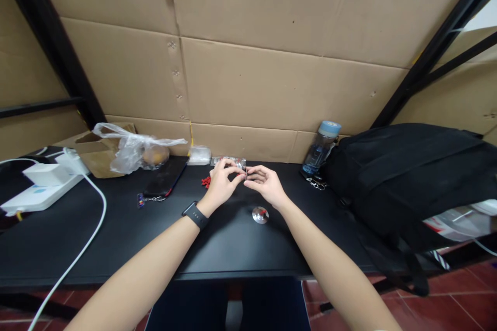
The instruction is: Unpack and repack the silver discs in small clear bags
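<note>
Above the middle of the black table, my left hand [225, 178] and my right hand [267, 184] meet at the fingertips. Pinched between them is a thin small piece [245, 174], seen nearly edge-on and too small to name surely. A watch with a black strap is on my left wrist. A shiny round metal disc [260, 215] with a raised centre, like a small cymbal, lies on the table below my right hand, with red showing on it. Red cord-like pieces [206, 182] lie beside my left hand, partly hidden by it. Behind the fingers rests a clear plastic packet [233, 161].
A black backpack [407, 176] and a blue-lidded bottle [320, 149] stand at the right. On the left are a phone [165, 178], a plastic bag [135, 150], a cardboard box [95, 158] and a white power strip [42, 191] with a cable. Cardboard walls the back.
</note>
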Motion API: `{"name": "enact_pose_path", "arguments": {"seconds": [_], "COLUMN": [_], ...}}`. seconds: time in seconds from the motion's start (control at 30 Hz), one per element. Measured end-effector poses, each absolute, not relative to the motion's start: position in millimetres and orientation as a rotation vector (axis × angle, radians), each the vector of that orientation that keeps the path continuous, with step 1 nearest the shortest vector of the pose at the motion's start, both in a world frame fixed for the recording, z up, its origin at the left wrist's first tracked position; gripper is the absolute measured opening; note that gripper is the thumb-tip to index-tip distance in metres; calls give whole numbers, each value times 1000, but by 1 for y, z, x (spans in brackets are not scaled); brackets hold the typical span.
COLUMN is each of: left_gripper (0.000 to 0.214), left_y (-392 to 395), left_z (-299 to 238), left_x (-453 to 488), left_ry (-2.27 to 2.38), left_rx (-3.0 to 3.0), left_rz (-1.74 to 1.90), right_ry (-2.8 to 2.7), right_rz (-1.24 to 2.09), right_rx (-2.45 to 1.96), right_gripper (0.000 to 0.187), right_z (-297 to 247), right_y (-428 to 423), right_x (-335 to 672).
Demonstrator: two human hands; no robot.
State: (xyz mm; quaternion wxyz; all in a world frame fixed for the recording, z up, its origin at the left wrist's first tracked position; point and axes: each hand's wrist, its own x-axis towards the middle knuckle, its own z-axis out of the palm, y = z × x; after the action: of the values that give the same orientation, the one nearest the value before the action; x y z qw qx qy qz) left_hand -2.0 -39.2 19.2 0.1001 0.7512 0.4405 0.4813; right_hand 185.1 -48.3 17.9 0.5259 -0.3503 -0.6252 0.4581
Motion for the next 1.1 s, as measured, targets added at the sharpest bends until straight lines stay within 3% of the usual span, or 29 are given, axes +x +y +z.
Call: {"name": "enact_pose_path", "arguments": {"seconds": [0.47,1.1], "left_gripper": [8,10], "left_y": [-48,-50], "left_z": [27,27], "left_x": [-3,-2], "left_ry": [1493,1411], "left_rx": [2567,2543], "left_rz": [1379,1346], "right_ry": [-1638,-1457], "right_rz": [850,1144], "right_rx": [-950,-864], "right_gripper": [33,43], "right_z": [18,19], "right_y": [-50,-54], "right_x": [181,182]}}
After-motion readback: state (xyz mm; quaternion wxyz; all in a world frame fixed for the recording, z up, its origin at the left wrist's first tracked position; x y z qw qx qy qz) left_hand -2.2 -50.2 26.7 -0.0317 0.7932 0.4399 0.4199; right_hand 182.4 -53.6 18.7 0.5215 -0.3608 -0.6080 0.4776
